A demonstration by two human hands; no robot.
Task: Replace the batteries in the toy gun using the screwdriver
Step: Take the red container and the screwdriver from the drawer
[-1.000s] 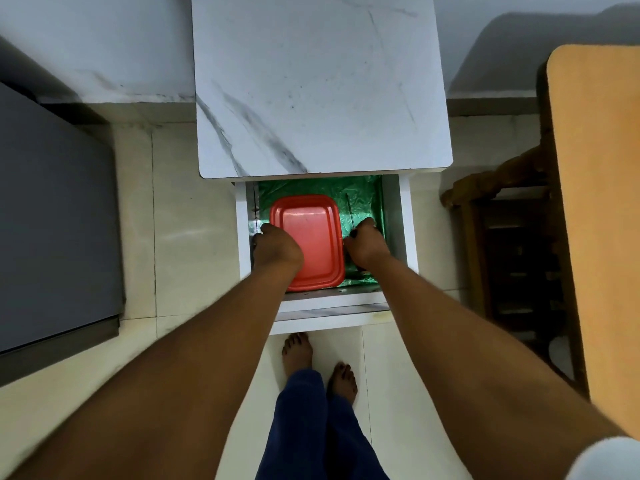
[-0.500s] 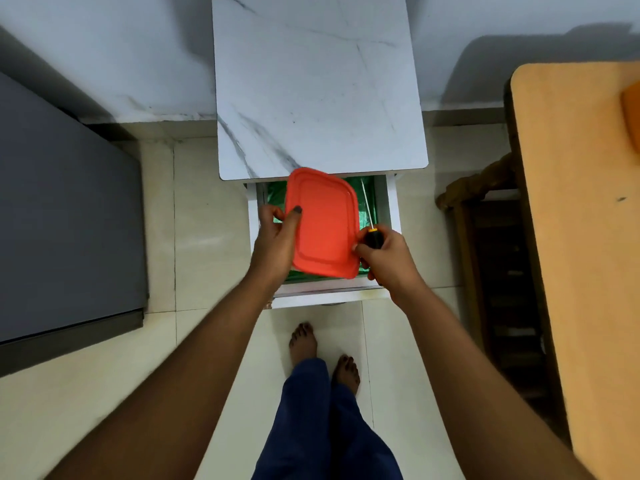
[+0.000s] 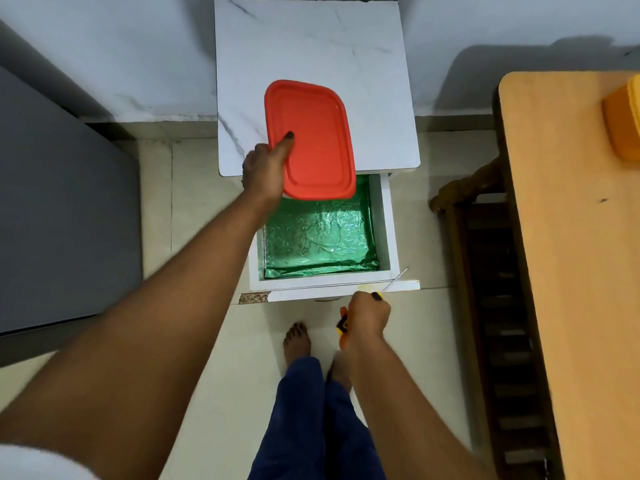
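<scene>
A red lidded plastic box (image 3: 313,140) is held above the front edge of the white marble-topped cabinet (image 3: 311,46); my left hand (image 3: 265,168) grips its left side, thumb on the lid. My right hand (image 3: 367,317) is low in front of the open drawer (image 3: 384,223) and grips a screwdriver (image 3: 394,278) with a yellow and black handle, its thin metal shaft pointing up and right past the drawer's front corner. The drawer's bottom is lined with shiny green foil (image 3: 318,237). No toy gun is plainly in view.
A wooden table (image 3: 571,254) runs down the right side with a yellow object (image 3: 623,123) at its far end, and a dark wooden chair (image 3: 491,306) stands beside it. A grey cabinet (image 3: 62,202) fills the left. My bare feet (image 3: 298,337) stand on the tiled floor.
My left hand lifted the red box out of the drawer and up over the cabinet top. My right hand pulled back out of the drawer with the screwdriver, down toward my feet.
</scene>
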